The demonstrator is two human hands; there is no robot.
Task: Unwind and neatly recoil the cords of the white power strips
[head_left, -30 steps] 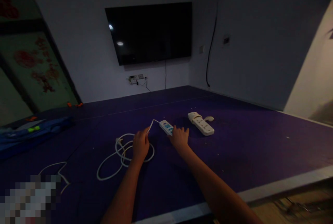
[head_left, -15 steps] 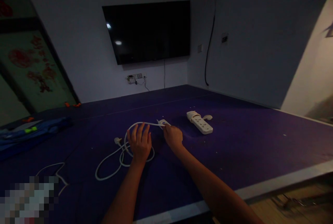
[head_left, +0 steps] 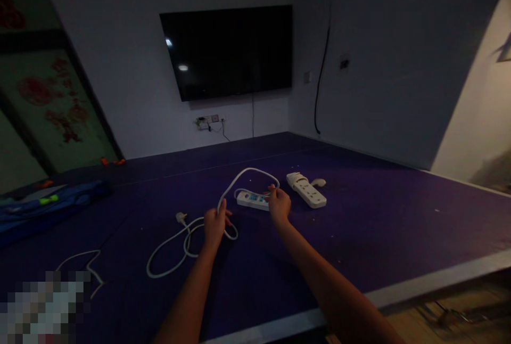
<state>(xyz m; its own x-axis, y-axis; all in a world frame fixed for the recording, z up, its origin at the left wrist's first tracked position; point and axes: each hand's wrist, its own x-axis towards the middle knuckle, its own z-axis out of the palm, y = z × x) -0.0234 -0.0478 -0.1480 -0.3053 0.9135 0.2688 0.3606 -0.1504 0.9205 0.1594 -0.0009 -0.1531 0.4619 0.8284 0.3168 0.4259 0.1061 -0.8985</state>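
Observation:
A white power strip [head_left: 250, 201] with bluish sockets lies on the purple surface, its right end behind my right hand [head_left: 279, 204]. That hand is closed on the strip's white power cord [head_left: 252, 169], just above the sockets. From there the cord arches over to my left hand [head_left: 215, 224], where thumb and fingers pinch it. Loose loops of the cord spread left across the surface, with the plug [head_left: 181, 218] at their far side.
Right of my hands lies a second power strip [head_left: 311, 195], its cord wound around one end. Blue cloth [head_left: 75, 198] lies at far left, a thin cable [head_left: 90, 267] nearer. A television [head_left: 231, 51] hangs on the wall. The surface has a pale front edge [head_left: 431, 276].
My left hand went from spread fingers over the loops to pinching the cord. My right hand moved right, drawing the cord into an arch; more of the near power strip now shows.

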